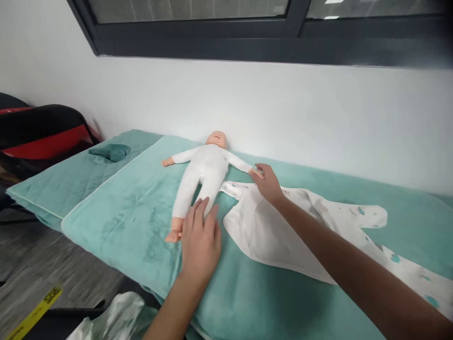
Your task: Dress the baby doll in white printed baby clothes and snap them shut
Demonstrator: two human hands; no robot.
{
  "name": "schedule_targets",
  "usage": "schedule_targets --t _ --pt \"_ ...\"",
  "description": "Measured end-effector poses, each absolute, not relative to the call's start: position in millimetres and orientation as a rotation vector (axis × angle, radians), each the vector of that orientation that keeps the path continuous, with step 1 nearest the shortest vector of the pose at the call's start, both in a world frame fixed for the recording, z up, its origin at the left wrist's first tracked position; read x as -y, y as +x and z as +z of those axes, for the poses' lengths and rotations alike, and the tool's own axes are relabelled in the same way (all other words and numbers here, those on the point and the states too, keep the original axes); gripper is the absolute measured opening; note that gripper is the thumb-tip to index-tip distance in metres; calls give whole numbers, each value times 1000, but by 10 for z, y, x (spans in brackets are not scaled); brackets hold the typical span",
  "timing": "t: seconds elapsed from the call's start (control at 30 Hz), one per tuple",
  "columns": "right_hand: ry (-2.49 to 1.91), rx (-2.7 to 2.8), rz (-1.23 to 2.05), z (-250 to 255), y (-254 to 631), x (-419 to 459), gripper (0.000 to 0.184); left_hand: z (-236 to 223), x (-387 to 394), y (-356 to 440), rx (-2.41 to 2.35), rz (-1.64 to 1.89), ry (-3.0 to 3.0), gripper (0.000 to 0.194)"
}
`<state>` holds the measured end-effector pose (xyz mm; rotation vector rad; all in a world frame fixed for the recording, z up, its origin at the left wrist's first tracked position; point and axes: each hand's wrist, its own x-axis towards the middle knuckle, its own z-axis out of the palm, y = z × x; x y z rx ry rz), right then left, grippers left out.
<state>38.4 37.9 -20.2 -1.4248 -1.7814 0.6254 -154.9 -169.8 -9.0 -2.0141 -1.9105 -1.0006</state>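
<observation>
A baby doll (208,163) in white long-sleeved clothing lies on its back on a green bed cover, arms spread and head toward the wall. My left hand (201,231) is over one of its lower legs, fingers stretched out, hiding that foot. At the doll's hand on the right side, my right hand (268,182) has its thumb and forefinger apart around the little fingers; whether they touch cannot be seen. Under my right forearm, a white baby garment (279,231) with green prints is spread out, its sleeves and legs reaching right.
The green bed cover (123,203) runs along a white wall below a dark window frame (194,45). A face hole (110,153) opens in its left part. Black and red chairs (53,139) stand at the left. Crumpled pale cloth (123,316) and a yellow strip (35,314) are below the front edge.
</observation>
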Motion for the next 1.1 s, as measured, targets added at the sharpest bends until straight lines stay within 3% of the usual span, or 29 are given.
schedule_targets --t 0.13,0.3,0.5,0.87,1.1 --pt "-1491 1792 821 -6 -171 -1080 63 -41 1765 -1857 2207 -529 -1869 36" --pt "-1484 1860 1017 137 -648 -1607 73 -26 1617 -2092 2531 -354 -1908 44" --pt "-1215 1980 1272 245 -889 -1742 51 145 1271 -2118 2720 -129 -1904 53" --pt "-976 1959 1460 639 -538 -1554 50 328 1343 -1939 2525 -234 -1989 39" --pt "-1103 1998 1462 1154 362 -1126 57 526 1742 -1200 2430 -513 -2022 42"
